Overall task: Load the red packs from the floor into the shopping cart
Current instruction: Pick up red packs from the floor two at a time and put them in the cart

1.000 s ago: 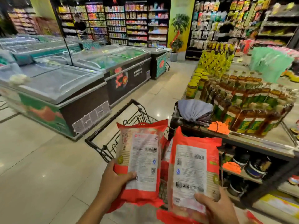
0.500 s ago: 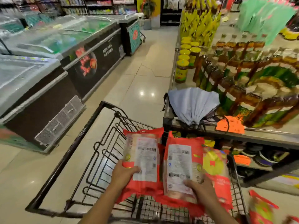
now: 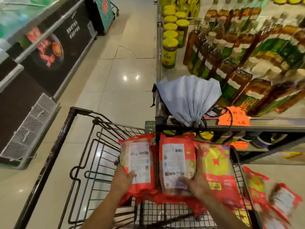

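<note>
Partway through, by the look of it. Left hand [image 3: 123,178] gripping one red pack [image 3: 137,164], right hand [image 3: 197,184] gripping another [image 3: 177,161], both held low inside the cart [image 3: 66,138], not yet let go. Already loaded: at least one pack [image 3: 217,167] lying face up against the right wall, more red showing beneath. Left to do: a few packs on the floor [image 3: 270,200] beside the cart, blurred, number unclear.
</note>
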Available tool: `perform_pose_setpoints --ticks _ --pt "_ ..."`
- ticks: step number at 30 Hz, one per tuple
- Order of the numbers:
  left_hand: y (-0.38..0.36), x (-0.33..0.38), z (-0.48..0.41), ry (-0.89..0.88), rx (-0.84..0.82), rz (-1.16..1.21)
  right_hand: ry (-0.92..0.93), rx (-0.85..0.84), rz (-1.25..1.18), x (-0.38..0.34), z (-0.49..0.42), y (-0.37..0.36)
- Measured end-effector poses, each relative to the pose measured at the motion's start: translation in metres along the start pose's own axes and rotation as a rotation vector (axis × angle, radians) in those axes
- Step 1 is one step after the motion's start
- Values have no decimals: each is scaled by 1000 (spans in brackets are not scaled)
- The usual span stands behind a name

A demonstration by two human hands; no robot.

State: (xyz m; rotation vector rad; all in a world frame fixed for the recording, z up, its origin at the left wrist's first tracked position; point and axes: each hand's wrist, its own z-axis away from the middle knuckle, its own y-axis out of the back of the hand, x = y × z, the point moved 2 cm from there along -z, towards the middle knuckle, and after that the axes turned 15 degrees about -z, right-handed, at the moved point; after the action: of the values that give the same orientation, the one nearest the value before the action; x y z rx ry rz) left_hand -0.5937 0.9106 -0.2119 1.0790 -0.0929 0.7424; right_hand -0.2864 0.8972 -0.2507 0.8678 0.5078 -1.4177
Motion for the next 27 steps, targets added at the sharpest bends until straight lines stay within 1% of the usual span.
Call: perform_pose_setpoints --ticks 3,4,7,9,10,12,14,16,17,19,23,27 --pt "19 7 14 -114 22 -167 148 57 353 -35 40 -3" --pt "33 16 26 -183 60 -214 195 71 444 -50 57 -4" --pt "68 41 66 -432 198 -376 365 140 617 -90 115 0" --pt "93 60 103 -614 365 -552 507 264 722 -111 162 9" --pt "103 71 124 -715 453 -601 580 339 744 -118 189 16" --pt "114 88 166 -872 558 -623 687 486 732 -128 253 30" --pt "122 103 212 -973 599 -639 686 603 719 -126 313 46" --pt "121 114 259 -1116 645 -660 628 669 763 -115 365 65" --pt "118 120 282 -1176 633 -674 601 711 793 -108 387 76" --pt "110 134 330 -1252 596 -699 541 781 823 -91 429 100" --pt "80 161 416 -1418 625 -700 457 938 809 -49 498 153" --pt "35 186 483 -1524 598 -709 360 1031 729 11 551 205"
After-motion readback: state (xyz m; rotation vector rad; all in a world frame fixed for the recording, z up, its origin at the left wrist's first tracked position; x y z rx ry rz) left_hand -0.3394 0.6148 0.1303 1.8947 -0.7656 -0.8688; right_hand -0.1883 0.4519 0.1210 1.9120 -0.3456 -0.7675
